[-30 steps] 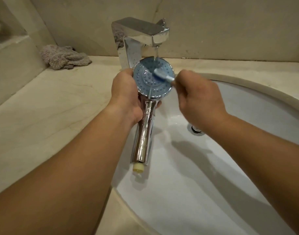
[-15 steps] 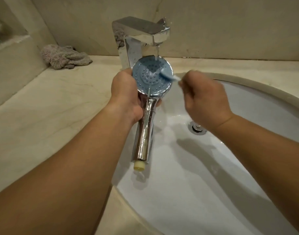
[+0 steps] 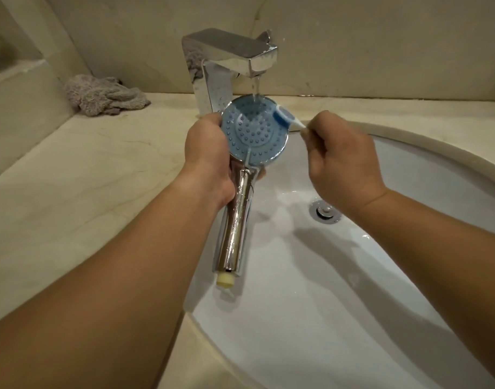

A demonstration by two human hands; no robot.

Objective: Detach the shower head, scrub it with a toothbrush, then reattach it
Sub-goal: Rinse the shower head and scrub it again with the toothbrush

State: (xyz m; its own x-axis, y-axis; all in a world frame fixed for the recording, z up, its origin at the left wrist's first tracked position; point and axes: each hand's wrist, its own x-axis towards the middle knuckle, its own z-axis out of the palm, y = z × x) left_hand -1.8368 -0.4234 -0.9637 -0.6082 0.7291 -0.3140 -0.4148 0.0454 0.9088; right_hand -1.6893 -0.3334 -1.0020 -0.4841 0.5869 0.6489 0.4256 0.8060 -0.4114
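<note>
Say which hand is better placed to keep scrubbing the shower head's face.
Right. The right hand pinches the toothbrush, its bristles at the face's rim; the left hand grips the shower head.

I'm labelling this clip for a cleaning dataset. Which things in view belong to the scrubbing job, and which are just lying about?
In use:
shower head, gripped by the left hand
toothbrush, pinched by the right hand
faucet, running water onto the shower head
sink, catching the water

Lying about:
grey cloth on the counter
</note>
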